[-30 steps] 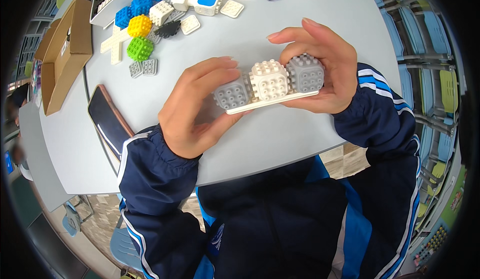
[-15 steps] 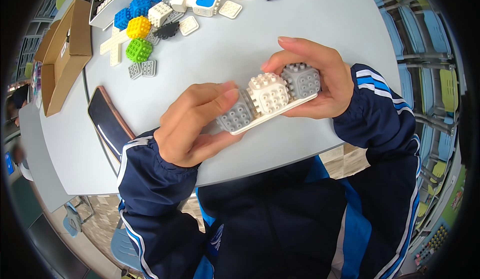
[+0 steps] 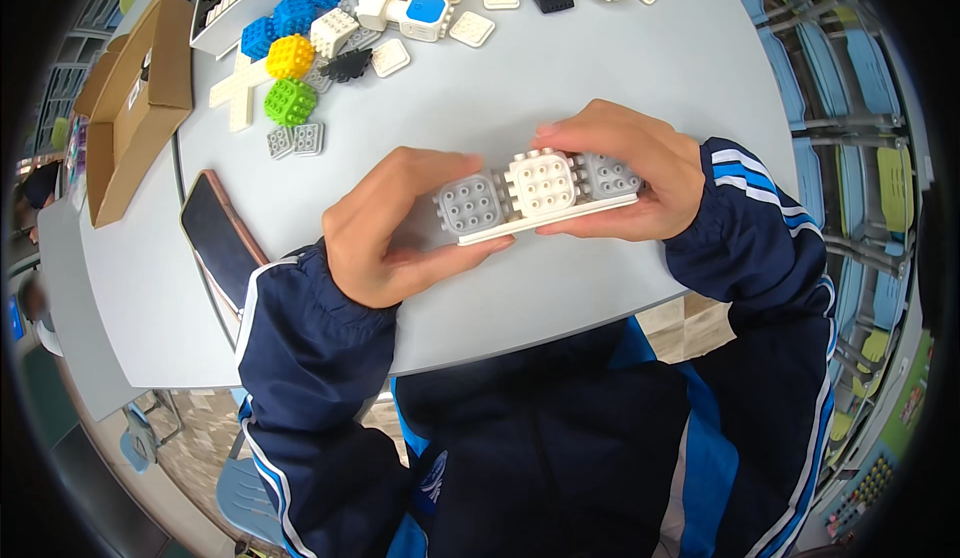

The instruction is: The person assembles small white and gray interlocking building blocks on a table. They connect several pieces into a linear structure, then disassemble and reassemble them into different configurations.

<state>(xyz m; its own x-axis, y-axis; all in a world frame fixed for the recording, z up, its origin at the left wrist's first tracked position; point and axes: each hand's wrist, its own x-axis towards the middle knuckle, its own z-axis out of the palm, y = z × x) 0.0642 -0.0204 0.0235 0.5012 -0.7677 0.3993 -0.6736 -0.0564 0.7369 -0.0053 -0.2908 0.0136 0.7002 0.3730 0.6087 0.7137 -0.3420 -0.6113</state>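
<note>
Between my two hands, above the table, is a row of studded cube blocks on a thin white plate (image 3: 560, 218). A white block (image 3: 541, 184) sits in the middle, with one grey block (image 3: 470, 205) to its left and another grey block (image 3: 607, 177) to its right. My left hand (image 3: 385, 223) grips the left end, thumb under the plate and fingers at the top of the grey block. My right hand (image 3: 640, 173) closes round the right end; its fingers partly cover the right grey block.
A smartphone (image 3: 222, 238) lies left of my left forearm. Farther back are a green block (image 3: 290, 103), a yellow block (image 3: 290, 57), several blue and white blocks, flat plates and a white cross-shaped piece (image 3: 240, 93). An open cardboard box (image 3: 140, 98) stands at the far left.
The block row has tilted so its front faces show more squarely and the plate appears edge-on. My right fingers have come down over the right grey block. Both hands keep their grip.
</note>
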